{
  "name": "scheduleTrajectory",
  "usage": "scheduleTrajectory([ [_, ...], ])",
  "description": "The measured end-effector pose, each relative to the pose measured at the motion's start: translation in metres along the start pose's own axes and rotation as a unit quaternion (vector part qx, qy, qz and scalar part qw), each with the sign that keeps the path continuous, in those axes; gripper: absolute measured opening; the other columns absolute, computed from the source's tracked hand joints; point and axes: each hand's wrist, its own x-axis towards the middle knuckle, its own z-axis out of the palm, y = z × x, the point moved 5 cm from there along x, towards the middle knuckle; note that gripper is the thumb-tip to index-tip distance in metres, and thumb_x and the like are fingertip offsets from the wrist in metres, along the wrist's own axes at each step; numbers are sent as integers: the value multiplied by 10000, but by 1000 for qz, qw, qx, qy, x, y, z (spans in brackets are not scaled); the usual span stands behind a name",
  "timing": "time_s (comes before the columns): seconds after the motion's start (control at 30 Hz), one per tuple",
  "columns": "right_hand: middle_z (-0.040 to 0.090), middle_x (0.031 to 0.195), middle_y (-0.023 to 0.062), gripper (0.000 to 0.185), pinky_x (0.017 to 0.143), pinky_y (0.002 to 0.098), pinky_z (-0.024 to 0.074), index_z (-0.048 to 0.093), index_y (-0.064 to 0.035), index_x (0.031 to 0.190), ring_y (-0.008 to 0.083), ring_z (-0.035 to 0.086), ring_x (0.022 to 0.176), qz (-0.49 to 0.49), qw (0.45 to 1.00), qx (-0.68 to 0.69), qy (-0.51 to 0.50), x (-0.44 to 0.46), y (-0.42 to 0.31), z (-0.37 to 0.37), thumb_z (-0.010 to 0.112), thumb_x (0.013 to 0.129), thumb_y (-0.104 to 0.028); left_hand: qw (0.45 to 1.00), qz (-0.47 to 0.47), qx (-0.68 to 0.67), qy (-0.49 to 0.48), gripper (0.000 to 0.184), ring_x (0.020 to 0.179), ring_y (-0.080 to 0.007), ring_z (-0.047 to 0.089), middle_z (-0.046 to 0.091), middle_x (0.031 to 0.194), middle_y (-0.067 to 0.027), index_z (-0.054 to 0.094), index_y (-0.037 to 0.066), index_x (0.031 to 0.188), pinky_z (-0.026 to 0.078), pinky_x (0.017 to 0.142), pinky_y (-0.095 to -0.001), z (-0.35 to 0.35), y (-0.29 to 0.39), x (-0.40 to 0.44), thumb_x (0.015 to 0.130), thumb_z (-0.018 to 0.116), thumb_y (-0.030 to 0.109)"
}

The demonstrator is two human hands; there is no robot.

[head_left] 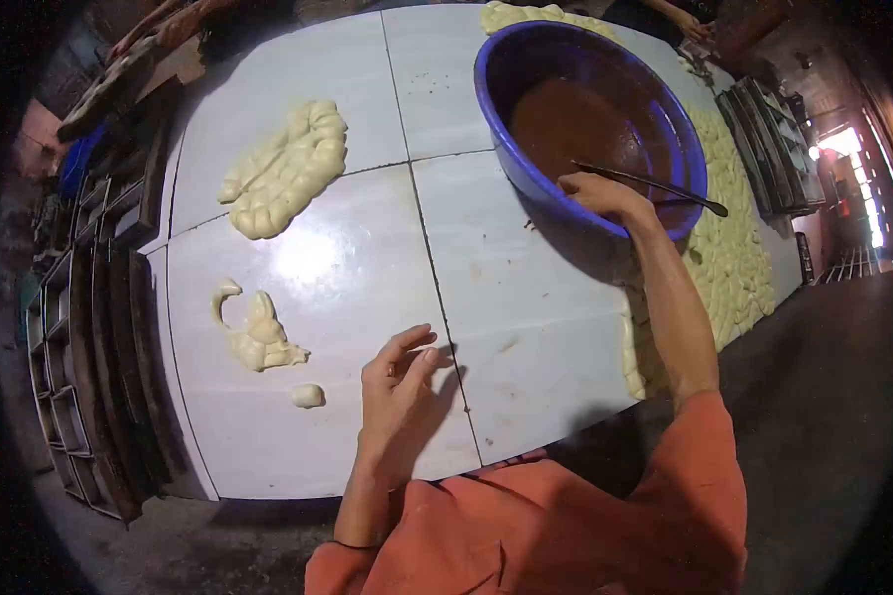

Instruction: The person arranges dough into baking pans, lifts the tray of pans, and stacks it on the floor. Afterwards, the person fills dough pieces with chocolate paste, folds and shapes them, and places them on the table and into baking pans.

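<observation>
My right hand (pixel 600 193) reaches over the near rim of a large blue basin (pixel 526 174) that holds brown filling (pixel 575 124). Its fingertips are hidden in the basin, so what they hold is unclear. A dark spoon-like utensil (pixel 675 188) lies across the basin beside this hand, its end past the right rim. My left hand (pixel 402 372) is held over the white tiled table (pixel 357 288) with curled fingers apart and nothing in them. To its left are a small dough ball (pixel 308 396) and an irregular dough piece (pixel 260 337).
A bigger dough mass (pixel 293 174) lies at the upper left of the table. Many pale dough pieces (pixel 729 228) cover the right edge. Wooden frames (pixel 99 367) stand at the left, more (pixel 769 149) at the right. Another person's hand (pixel 695 25) shows at the top.
</observation>
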Motion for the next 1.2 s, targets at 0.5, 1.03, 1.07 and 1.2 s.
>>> scheduleTrajectory([
  [0.5,678,950,67,164,661,242,579,564,-51,1123,125,686,801,-124,644,735,171,-86,-155,50,598,1010,-165,980,39,-133,-144,565,1190,-222,610,651,1259,-114,524,-24,1389,485,1012,-397,57,22,50,1055,471,429],
  [1.03,651,1100,121,162,847,309,525,700,-3,1056,198,645,965,-211,842,371,330,-89,-306,180,707,912,-78,971,73,-190,127,339,825,-137,669,702,946,-89,675,-47,1172,555,707,-267,-95,2,8,909,744,154],
  [1.07,651,1100,121,162,847,309,525,700,-3,1056,198,645,965,-214,842,373,326,-86,-311,182,707,912,-78,972,102,-139,161,323,814,-165,662,680,921,-92,665,-45,1166,568,673,-305,-103,8,5,902,739,125],
  [1.2,676,877,27,137,768,275,503,719,-21,1036,132,622,855,-135,811,536,190,-77,-321,196,660,962,-121,976,31,-200,86,335,838,-131,663,694,969,-76,678,-27,1152,542,654,-268,-118,17,5,902,751,184],
])
